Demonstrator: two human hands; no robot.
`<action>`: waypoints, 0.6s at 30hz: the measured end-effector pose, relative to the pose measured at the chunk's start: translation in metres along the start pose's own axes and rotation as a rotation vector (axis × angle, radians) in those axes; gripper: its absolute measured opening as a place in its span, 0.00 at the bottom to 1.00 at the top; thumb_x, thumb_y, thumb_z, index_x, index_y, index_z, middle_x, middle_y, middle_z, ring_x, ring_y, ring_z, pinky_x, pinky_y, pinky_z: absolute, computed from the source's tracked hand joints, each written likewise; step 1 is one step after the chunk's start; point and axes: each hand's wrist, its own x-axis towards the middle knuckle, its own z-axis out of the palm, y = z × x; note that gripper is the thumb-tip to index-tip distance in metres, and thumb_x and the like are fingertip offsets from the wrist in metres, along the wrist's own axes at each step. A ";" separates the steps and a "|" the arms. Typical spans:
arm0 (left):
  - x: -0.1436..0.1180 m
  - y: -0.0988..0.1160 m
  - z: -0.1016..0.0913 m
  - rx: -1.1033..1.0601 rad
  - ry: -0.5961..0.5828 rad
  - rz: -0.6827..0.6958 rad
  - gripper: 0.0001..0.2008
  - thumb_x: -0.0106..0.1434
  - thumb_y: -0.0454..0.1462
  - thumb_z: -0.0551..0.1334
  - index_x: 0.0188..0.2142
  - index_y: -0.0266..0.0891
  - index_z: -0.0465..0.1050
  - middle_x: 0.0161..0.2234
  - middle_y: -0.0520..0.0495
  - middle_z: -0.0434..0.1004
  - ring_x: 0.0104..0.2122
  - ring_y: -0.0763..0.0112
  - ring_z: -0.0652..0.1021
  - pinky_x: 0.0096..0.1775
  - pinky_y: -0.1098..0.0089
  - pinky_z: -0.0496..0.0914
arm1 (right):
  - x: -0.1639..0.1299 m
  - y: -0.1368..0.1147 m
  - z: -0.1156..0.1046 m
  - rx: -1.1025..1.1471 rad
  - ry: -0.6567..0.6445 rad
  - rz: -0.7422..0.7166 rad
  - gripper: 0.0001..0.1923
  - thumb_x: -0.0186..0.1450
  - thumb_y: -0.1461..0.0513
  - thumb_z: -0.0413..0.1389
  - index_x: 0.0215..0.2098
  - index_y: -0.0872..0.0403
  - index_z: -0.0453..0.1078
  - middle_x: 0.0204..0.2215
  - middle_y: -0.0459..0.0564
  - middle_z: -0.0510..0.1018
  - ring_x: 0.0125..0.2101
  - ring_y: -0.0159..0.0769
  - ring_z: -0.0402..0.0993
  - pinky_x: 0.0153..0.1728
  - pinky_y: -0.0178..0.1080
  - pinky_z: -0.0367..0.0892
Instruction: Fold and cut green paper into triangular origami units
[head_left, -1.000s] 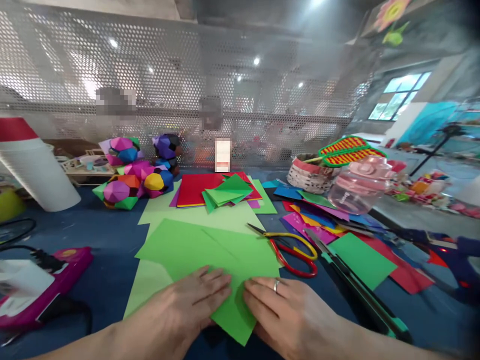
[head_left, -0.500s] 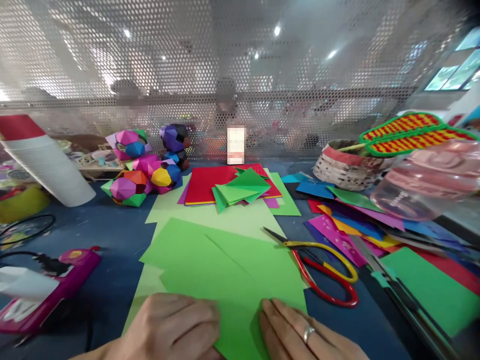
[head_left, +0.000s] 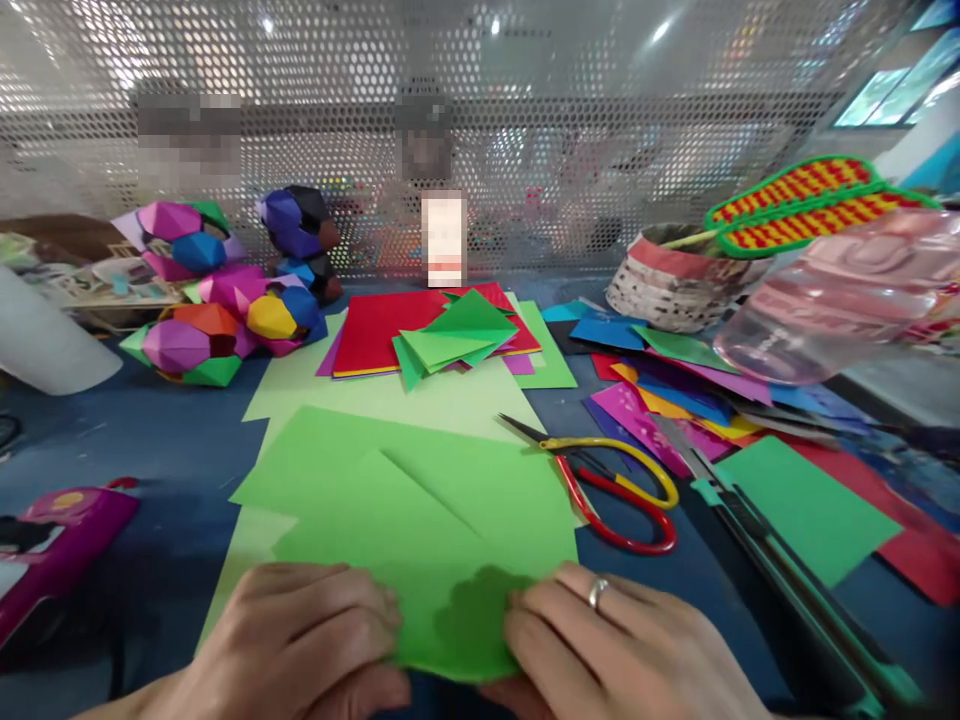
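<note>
Both hands pinch near edge of bright green paper sheet (head_left: 420, 510): left hand (head_left: 300, 640) curled over its left part, right hand (head_left: 615, 650), ring on finger, over right part. Sheet lies flat on blue desk (head_left: 172, 450), atop pale green paper (head_left: 390, 400). Just right: red-and-yellow-handled scissors (head_left: 607, 480), green-handled paper cutter (head_left: 780, 570). Beyond: red paper stack (head_left: 375, 335), multicoloured folded paper balls (head_left: 225, 310), clear pink bottle (head_left: 840, 300).

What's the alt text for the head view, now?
Both hands, left hand and right hand, press a green sheet on a blue table. Scissors lie right of it; folded paper balls sit far left.
</note>
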 end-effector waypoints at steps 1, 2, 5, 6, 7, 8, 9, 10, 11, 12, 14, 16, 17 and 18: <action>0.001 0.000 0.000 -0.009 0.002 -0.002 0.08 0.72 0.35 0.57 0.37 0.41 0.74 0.28 0.53 0.81 0.28 0.73 0.82 0.31 0.77 0.75 | 0.002 0.002 -0.001 0.036 -0.021 0.011 0.22 0.75 0.59 0.45 0.25 0.52 0.70 0.21 0.43 0.73 0.21 0.34 0.72 0.20 0.39 0.62; 0.002 -0.001 0.001 -0.013 0.013 -0.006 0.08 0.72 0.34 0.56 0.37 0.41 0.73 0.27 0.53 0.80 0.27 0.73 0.82 0.29 0.76 0.74 | 0.003 0.004 -0.001 0.070 -0.028 0.026 0.22 0.75 0.58 0.46 0.24 0.52 0.69 0.20 0.43 0.72 0.21 0.33 0.71 0.20 0.39 0.61; 0.002 -0.002 0.004 -0.023 0.037 -0.059 0.09 0.70 0.32 0.56 0.32 0.42 0.69 0.23 0.54 0.75 0.23 0.73 0.79 0.25 0.76 0.72 | 0.006 0.009 -0.002 0.185 -0.065 0.092 0.21 0.75 0.59 0.47 0.25 0.53 0.67 0.21 0.44 0.71 0.21 0.32 0.69 0.21 0.37 0.59; 0.002 -0.002 0.005 -0.024 0.031 -0.089 0.11 0.70 0.32 0.55 0.31 0.43 0.67 0.21 0.55 0.72 0.21 0.73 0.78 0.24 0.76 0.71 | 0.006 0.010 -0.003 0.225 -0.084 0.128 0.20 0.75 0.60 0.47 0.25 0.53 0.67 0.22 0.44 0.72 0.22 0.32 0.69 0.22 0.36 0.60; 0.002 -0.002 0.006 -0.022 0.017 -0.117 0.12 0.70 0.32 0.55 0.29 0.43 0.66 0.20 0.56 0.70 0.20 0.74 0.77 0.23 0.76 0.70 | 0.007 0.011 -0.003 0.264 -0.101 0.161 0.18 0.74 0.60 0.48 0.27 0.53 0.67 0.23 0.44 0.72 0.22 0.31 0.69 0.22 0.36 0.60; 0.001 -0.002 0.007 -0.016 0.002 -0.143 0.12 0.71 0.33 0.55 0.29 0.43 0.65 0.19 0.56 0.69 0.19 0.74 0.75 0.23 0.77 0.70 | 0.007 0.012 -0.003 0.297 -0.123 0.195 0.16 0.74 0.61 0.49 0.28 0.53 0.68 0.23 0.44 0.73 0.23 0.31 0.70 0.23 0.35 0.61; 0.001 -0.002 0.007 -0.006 -0.011 -0.158 0.12 0.71 0.34 0.55 0.29 0.43 0.65 0.18 0.57 0.68 0.18 0.74 0.75 0.22 0.77 0.69 | 0.008 0.012 -0.002 0.322 -0.148 0.225 0.14 0.73 0.61 0.50 0.30 0.54 0.69 0.24 0.44 0.74 0.24 0.31 0.71 0.25 0.34 0.61; 0.000 -0.002 0.008 0.008 -0.021 -0.167 0.12 0.71 0.34 0.55 0.29 0.43 0.66 0.18 0.57 0.67 0.17 0.75 0.74 0.22 0.78 0.69 | 0.008 0.013 -0.001 0.340 -0.170 0.244 0.12 0.72 0.61 0.52 0.31 0.54 0.69 0.25 0.44 0.74 0.25 0.31 0.71 0.26 0.34 0.62; -0.001 -0.002 0.008 0.025 -0.029 -0.179 0.12 0.72 0.35 0.54 0.30 0.43 0.67 0.18 0.57 0.68 0.17 0.75 0.74 0.22 0.78 0.69 | 0.008 0.013 0.000 0.349 -0.198 0.257 0.10 0.71 0.61 0.53 0.31 0.54 0.69 0.25 0.44 0.74 0.25 0.31 0.72 0.26 0.34 0.62; -0.002 -0.002 0.008 0.047 -0.037 -0.196 0.12 0.72 0.36 0.54 0.30 0.43 0.67 0.19 0.57 0.68 0.18 0.75 0.74 0.23 0.78 0.69 | 0.008 0.013 0.001 0.353 -0.229 0.270 0.10 0.70 0.61 0.55 0.30 0.54 0.69 0.26 0.44 0.75 0.25 0.31 0.72 0.26 0.33 0.62; -0.004 -0.002 0.008 0.092 -0.055 -0.234 0.12 0.72 0.36 0.54 0.31 0.43 0.69 0.20 0.56 0.70 0.18 0.76 0.75 0.24 0.79 0.69 | 0.008 0.013 0.002 0.356 -0.267 0.283 0.12 0.69 0.61 0.57 0.28 0.53 0.67 0.25 0.44 0.74 0.24 0.31 0.71 0.25 0.33 0.61; -0.006 -0.003 0.008 0.119 -0.075 -0.263 0.11 0.72 0.36 0.55 0.31 0.42 0.69 0.21 0.56 0.70 0.19 0.76 0.75 0.24 0.79 0.69 | 0.009 0.013 0.001 0.370 -0.290 0.299 0.13 0.69 0.61 0.57 0.27 0.53 0.67 0.24 0.43 0.73 0.24 0.31 0.70 0.25 0.33 0.60; -0.006 -0.003 0.008 0.124 -0.084 -0.270 0.11 0.72 0.36 0.55 0.31 0.42 0.69 0.21 0.56 0.70 0.19 0.76 0.75 0.24 0.79 0.69 | 0.009 0.013 0.000 0.381 -0.297 0.308 0.12 0.70 0.60 0.56 0.27 0.53 0.67 0.24 0.43 0.73 0.24 0.30 0.70 0.25 0.33 0.60; -0.007 -0.003 0.008 0.124 -0.092 -0.271 0.11 0.71 0.36 0.56 0.31 0.42 0.69 0.21 0.56 0.70 0.19 0.77 0.75 0.24 0.79 0.68 | 0.009 0.013 -0.001 0.393 -0.294 0.311 0.12 0.70 0.60 0.56 0.28 0.53 0.67 0.25 0.43 0.73 0.24 0.30 0.70 0.25 0.33 0.60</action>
